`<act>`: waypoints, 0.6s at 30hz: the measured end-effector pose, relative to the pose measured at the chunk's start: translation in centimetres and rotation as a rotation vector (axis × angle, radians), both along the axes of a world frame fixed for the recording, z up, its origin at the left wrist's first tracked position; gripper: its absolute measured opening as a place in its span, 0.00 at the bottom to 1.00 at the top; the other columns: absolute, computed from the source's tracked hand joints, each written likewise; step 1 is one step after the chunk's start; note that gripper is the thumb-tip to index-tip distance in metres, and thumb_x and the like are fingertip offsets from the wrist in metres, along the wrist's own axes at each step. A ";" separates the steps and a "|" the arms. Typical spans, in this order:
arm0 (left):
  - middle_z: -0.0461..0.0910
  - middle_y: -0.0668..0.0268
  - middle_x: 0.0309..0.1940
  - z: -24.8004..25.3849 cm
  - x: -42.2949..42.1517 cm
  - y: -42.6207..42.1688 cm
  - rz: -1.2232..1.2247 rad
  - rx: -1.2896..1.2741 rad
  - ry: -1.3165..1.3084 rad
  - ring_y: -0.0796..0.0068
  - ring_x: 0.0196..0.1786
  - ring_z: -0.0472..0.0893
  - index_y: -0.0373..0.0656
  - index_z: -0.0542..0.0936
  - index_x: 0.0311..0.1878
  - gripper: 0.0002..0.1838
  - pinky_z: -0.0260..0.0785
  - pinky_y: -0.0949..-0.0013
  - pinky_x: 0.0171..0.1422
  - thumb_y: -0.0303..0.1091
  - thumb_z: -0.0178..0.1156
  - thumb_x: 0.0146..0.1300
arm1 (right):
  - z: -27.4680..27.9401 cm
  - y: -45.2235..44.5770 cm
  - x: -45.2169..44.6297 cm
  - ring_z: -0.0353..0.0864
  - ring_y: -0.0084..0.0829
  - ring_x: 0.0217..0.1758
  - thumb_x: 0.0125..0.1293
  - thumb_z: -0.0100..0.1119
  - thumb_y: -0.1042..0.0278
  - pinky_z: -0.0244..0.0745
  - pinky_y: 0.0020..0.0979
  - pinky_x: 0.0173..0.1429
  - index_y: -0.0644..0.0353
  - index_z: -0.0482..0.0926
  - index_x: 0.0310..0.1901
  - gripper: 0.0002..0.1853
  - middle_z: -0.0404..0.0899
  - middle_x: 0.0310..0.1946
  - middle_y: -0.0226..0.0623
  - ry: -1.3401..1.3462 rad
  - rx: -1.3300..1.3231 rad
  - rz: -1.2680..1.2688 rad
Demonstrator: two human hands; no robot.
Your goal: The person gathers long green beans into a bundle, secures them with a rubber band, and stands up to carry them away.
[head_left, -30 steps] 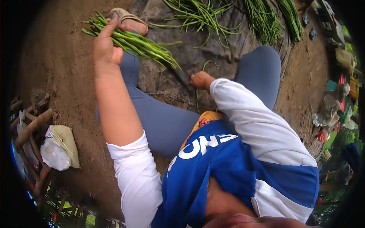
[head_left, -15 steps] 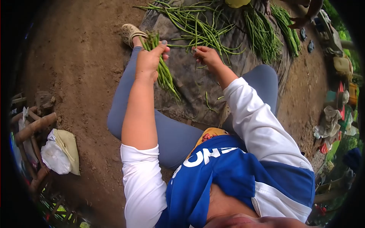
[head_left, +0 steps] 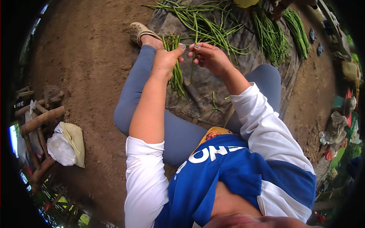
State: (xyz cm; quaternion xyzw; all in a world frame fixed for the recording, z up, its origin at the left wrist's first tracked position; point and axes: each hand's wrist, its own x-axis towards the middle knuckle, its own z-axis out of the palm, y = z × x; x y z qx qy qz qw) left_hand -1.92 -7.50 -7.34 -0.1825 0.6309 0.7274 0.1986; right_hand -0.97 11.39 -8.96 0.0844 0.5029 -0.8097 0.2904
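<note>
My left hand (head_left: 166,61) is wrapped round a bunch of green string beans (head_left: 177,80), whose ends stick out above and below my fist. Close beside it, my right hand (head_left: 213,59) pinches a single string bean (head_left: 195,28) between thumb and fingertips; the bean stands nearly lengthwise in view. Just beyond both hands lies a loose heap of string beans (head_left: 216,28) on a dark ground sheet (head_left: 152,89). A few stray bean pieces (head_left: 214,100) lie on the sheet between my legs.
Larger bean bundles (head_left: 270,38) lie at the upper right, near another person's hand (head_left: 279,11). A yellow object (head_left: 246,3) shows at the top edge. A pale sack (head_left: 76,142) rests on the dirt by wooden poles (head_left: 42,121) at left. Assorted bags (head_left: 335,129) line the right side.
My hands have come closer together. My right hand now holds a bean upright by its fingertips. The other person's hand has shifted at the top right, and the whole view has moved slightly.
</note>
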 end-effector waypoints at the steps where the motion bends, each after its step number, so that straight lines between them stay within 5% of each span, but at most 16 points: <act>1: 0.79 0.69 0.28 0.1 0.0 0.0 0.004 0.009 -0.001 0.79 0.27 0.75 0.39 0.80 0.44 0.11 0.69 0.75 0.29 0.30 0.68 0.60 | 0.3 -0.1 0.1 0.75 0.19 0.30 0.72 0.51 0.63 0.66 0.21 0.33 0.56 0.77 0.49 0.11 0.81 0.35 0.26 -0.001 -0.008 -0.001; 7: 0.78 0.68 0.28 0.9 -0.2 0.0 0.070 0.007 0.026 0.77 0.27 0.76 0.39 0.79 0.43 0.11 0.70 0.74 0.30 0.30 0.67 0.59 | -0.2 0.2 0.3 0.72 0.19 0.25 0.71 0.50 0.64 0.61 0.20 0.26 0.57 0.78 0.46 0.10 0.78 0.30 0.26 -0.013 -0.196 0.009; 10: 0.78 0.68 0.28 0.7 -0.7 -0.8 0.122 0.030 0.058 0.76 0.27 0.76 0.39 0.79 0.43 0.10 0.70 0.72 0.31 0.29 0.67 0.60 | -1.7 0.8 0.2 0.75 0.19 0.26 0.71 0.51 0.62 0.63 0.20 0.27 0.59 0.78 0.50 0.13 0.80 0.34 0.27 -0.031 -0.043 -0.009; 13: 0.78 0.68 0.27 2.2 -0.9 -1.4 0.265 0.110 0.166 0.77 0.25 0.74 0.38 0.80 0.38 0.07 0.67 0.72 0.32 0.29 0.66 0.61 | -4.5 2.1 -0.4 0.80 0.20 0.30 0.71 0.51 0.60 0.70 0.19 0.31 0.61 0.76 0.58 0.19 0.83 0.40 0.32 0.067 0.555 0.418; 14: 0.77 0.68 0.26 2.4 -0.9 -1.8 0.305 0.141 0.191 0.77 0.26 0.74 0.39 0.78 0.37 0.06 0.66 0.71 0.32 0.28 0.66 0.61 | -4.9 2.0 -0.6 0.82 0.34 0.51 0.67 0.58 0.50 0.78 0.30 0.51 0.60 0.66 0.68 0.33 0.77 0.57 0.45 0.050 0.825 0.627; 17: 0.76 0.69 0.26 4.3 -0.5 -2.7 0.360 0.196 0.265 0.77 0.27 0.74 0.39 0.79 0.39 0.07 0.67 0.72 0.33 0.28 0.66 0.61 | -14.1 2.8 -2.3 0.65 0.47 0.71 0.58 0.65 0.39 0.64 0.40 0.70 0.56 0.55 0.73 0.49 0.62 0.69 0.55 0.407 1.380 0.510; 18: 0.77 0.68 0.29 4.9 -0.2 -3.0 0.384 0.157 0.245 0.77 0.28 0.74 0.39 0.79 0.41 0.08 0.67 0.72 0.34 0.30 0.66 0.62 | -12.2 2.8 -4.0 0.47 0.52 0.78 0.49 0.69 0.33 0.51 0.41 0.77 0.53 0.48 0.75 0.59 0.48 0.74 0.58 0.279 1.335 0.470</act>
